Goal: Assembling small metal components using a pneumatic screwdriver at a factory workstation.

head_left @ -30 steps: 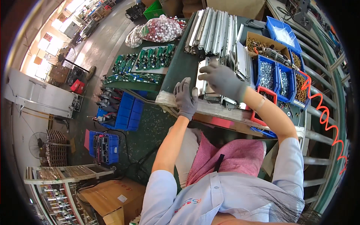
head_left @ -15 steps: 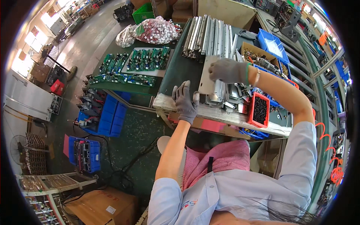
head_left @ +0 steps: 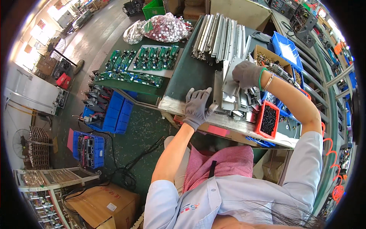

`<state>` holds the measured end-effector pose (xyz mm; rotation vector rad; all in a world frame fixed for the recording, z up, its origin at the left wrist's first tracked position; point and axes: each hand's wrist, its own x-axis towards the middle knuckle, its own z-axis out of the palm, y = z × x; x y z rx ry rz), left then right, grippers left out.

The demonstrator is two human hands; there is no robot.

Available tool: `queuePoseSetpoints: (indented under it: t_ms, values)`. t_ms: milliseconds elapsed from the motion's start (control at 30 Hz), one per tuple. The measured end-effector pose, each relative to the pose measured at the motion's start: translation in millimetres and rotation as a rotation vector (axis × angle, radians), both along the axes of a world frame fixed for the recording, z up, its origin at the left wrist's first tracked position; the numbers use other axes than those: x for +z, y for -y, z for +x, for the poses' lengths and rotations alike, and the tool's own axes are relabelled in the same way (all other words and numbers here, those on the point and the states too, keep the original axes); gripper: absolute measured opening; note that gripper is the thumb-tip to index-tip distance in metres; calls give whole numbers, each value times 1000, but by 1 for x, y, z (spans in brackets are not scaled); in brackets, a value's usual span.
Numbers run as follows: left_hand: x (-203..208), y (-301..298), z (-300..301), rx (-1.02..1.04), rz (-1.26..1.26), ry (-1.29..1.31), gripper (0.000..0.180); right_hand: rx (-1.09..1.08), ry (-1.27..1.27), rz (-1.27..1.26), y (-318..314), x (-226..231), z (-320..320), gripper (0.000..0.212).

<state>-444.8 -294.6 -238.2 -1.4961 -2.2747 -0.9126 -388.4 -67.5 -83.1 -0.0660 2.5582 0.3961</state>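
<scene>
My right hand (head_left: 247,74), in a grey glove, is closed on the edge of a flat metal plate (head_left: 229,81). The plate is held tilted above a pile of bent sheet-metal brackets (head_left: 244,101) at the bench's front. Its fingertips are partly hidden. My left hand (head_left: 196,110), gloved in grey too, has its fingers spread at the bench's wooden front edge (head_left: 171,105); nothing is in it. Beyond both hands lie several long metal strips (head_left: 219,36), stacked side by side. To the right of the brackets stands a red bin (head_left: 267,134) of small black parts.
Green circuit boards (head_left: 156,58) and bags of white connectors (head_left: 166,28) occupy the left table. At the right are a blue tray (head_left: 286,49), a cardboard box of brass-coloured hardware (head_left: 265,57) and a power screwdriver (head_left: 277,69). Blue crates (head_left: 114,116) stand on the floor at left.
My right hand has moved right and tilted the metal plate over the brackets. My left hand's fingers have spread wider. The whole view has shifted slightly.
</scene>
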Motion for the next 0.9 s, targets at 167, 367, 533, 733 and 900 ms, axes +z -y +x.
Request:
queuePoseSetpoints:
  t_ms: [167, 367, 533, 733, 900]
  values:
    - [-3, 0, 4, 41, 9, 50, 63, 22, -43, -55, -5, -10, 0, 20]
    - [-8, -2, 5, 72, 55, 26, 57, 25, -138, -124, -14, -25, 7, 25]
    - [-10, -4, 10, 97, 54, 26, 51, 21, -402, -230, -21, -11, 31, 21]
    - [-8, -2, 9, 97, 121, -28, 51, -212, -801, -294, -26, -30, 80, 46]
    - [-12, -6, 13, 91, 118, -52, 52, -419, -1143, -462, -17, -89, 112, 58]
